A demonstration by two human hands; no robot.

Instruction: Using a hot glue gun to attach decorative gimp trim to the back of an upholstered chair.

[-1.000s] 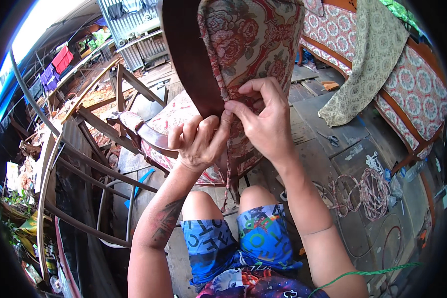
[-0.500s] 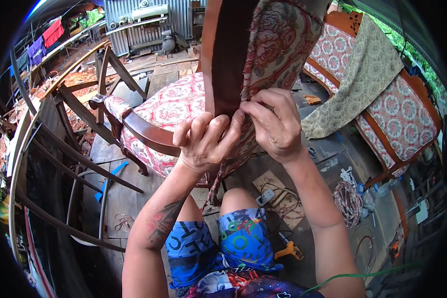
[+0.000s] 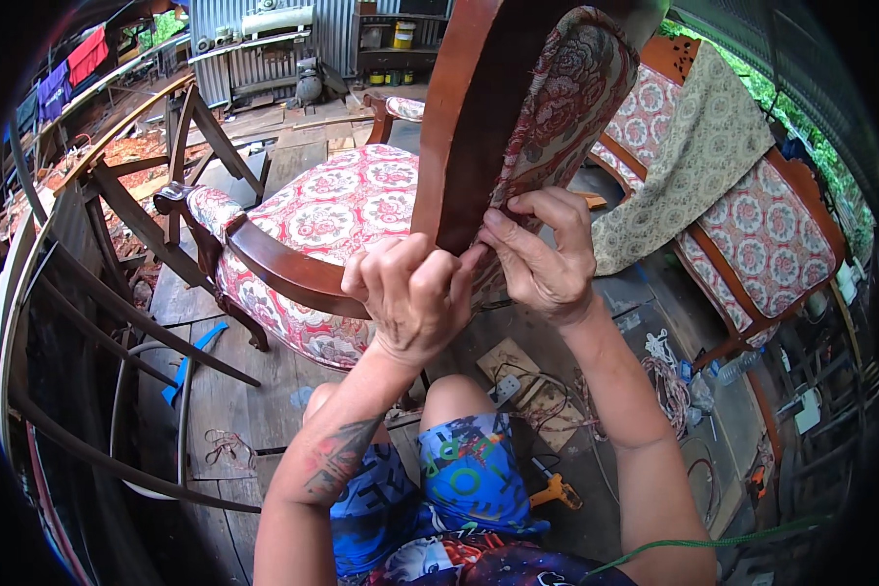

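An upholstered armchair with a floral red-and-cream seat (image 3: 337,210) stands before me. Its tilted wooden back frame (image 3: 459,127) rises close to me, with floral fabric (image 3: 581,107) on its rear side. A twisted cord trim (image 3: 507,181) runs along the seam between wood and fabric. My left hand (image 3: 410,293) is closed at the frame's lower end, fingers curled, its thumb pressing the cord at the seam. Just right of it, my right hand (image 3: 547,259) pinches the same cord between thumb and forefinger. The fingertips hide the exact spot they grip.
A yellow glue gun (image 3: 557,491) lies on the plank floor by my knee, near a board (image 3: 532,386) with cables. Coiled cord (image 3: 666,381) lies to the right. Behind it stands a matching settee (image 3: 776,230) draped with patterned cloth (image 3: 689,156). Bare wooden chair frames (image 3: 107,322) crowd the left.
My view has shifted, showing more of the seat and the back wall. Both hands stay at the seam, and my left hand's fingers are curled more tightly.
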